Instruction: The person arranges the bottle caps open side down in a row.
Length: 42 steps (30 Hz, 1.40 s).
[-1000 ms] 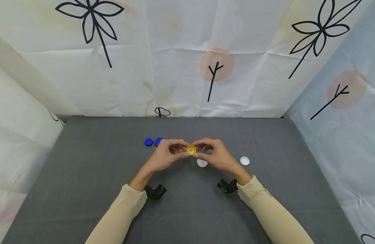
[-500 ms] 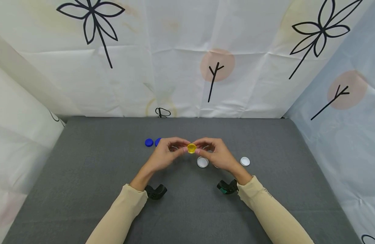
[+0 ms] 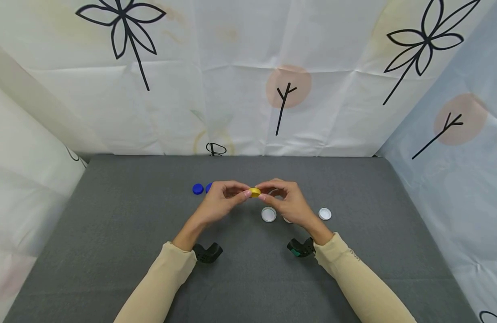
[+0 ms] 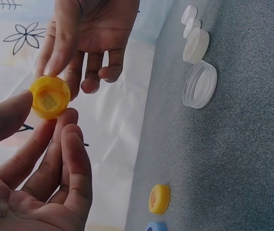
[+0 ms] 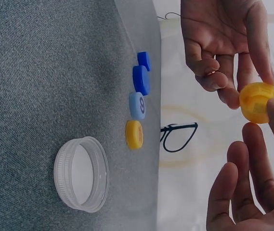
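Both hands hold one yellow bottle cap [image 3: 255,192] between them, raised above the grey table. My left hand [image 3: 220,204] pinches its left edge between thumb and fingertips. At the opposite edge, my right hand [image 3: 288,204] pinches it with thumb and forefinger. In the head view the cap's side faces the camera. Its hollow inside shows in the left wrist view, where the cap [image 4: 50,97] sits between the two thumbs. The right wrist view has the right thumb overlapping the cap [image 5: 256,107].
On the grey table [image 3: 248,287] lie two dark blue caps [image 5: 141,80], a light blue cap [image 5: 137,105] and another yellow cap [image 5: 134,134] in a row. Several white or clear lids [image 4: 200,84] form a second row toward the right. A patterned white cloth [image 3: 240,89] hangs behind.
Between the fingers the yellow cap has turned, from its hollow inside facing the head camera to its side. Both hands have risen slightly in that view. The caps on the table have stayed put.
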Available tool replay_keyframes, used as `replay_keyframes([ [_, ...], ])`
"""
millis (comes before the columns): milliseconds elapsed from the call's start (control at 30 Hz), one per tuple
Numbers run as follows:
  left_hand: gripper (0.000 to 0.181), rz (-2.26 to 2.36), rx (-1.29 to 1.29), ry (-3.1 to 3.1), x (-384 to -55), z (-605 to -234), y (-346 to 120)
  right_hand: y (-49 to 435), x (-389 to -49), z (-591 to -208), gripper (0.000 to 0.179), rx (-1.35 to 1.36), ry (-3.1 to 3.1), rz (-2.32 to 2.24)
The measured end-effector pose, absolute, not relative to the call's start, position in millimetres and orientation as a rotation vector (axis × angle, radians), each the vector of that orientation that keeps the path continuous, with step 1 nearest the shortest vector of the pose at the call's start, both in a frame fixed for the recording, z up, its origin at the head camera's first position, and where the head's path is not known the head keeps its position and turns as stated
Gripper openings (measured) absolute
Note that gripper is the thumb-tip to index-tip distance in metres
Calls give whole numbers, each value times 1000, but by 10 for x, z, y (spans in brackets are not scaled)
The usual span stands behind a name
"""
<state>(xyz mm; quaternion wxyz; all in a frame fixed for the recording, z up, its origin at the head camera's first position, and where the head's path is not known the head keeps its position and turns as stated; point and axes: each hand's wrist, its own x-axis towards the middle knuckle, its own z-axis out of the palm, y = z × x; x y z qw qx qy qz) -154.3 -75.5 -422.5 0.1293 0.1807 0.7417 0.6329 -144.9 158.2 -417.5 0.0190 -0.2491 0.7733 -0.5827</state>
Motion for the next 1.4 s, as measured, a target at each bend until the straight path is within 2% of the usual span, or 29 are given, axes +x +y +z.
replay_keyframes([
  [233, 22, 1870, 550, 2150, -1569, -4226, -735, 1607, -1469, -4140, 24, -705, 2396, -1725],
  [367, 24, 1835, 665, 2220, -1616, -4262, -708, 1628, -1520, -4145, 28, -691, 2403, -1671],
  [800, 25, 1331, 871, 2623, -1936, -4388, -605, 1599, -1835, -4251, 30, -646, 2578, -1365],
  [1400, 24, 964, 756, 2824, -2148, -4627, -485, 1477, -2164, -4412, 26, -543, 2672, -952],
])
